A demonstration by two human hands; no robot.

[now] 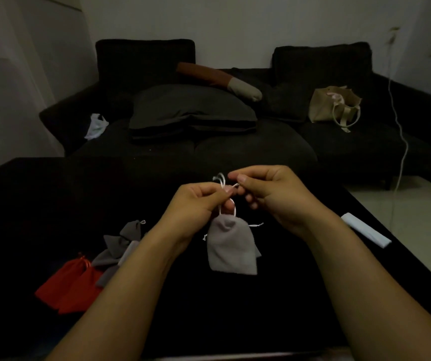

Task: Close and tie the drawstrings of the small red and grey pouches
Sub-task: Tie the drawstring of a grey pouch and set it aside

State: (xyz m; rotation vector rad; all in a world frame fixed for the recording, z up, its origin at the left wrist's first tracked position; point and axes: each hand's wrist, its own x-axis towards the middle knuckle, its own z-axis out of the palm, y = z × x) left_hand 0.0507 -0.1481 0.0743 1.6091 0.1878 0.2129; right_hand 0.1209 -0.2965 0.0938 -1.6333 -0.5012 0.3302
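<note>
A small grey pouch hangs by its white drawstring above the black table. My left hand pinches the string just above the pouch's gathered neck. My right hand pinches another part of the same string a little higher and to the right. A loop of string sticks up between the two hands. At the left of the table lies a heap of grey pouches, with red pouches beside them nearer the table's front.
The black table fills the lower view. A white folded item lies near its right edge. Behind stands a dark sofa with cushions, a beige tote bag and a white plastic bag. A white cable hangs at right.
</note>
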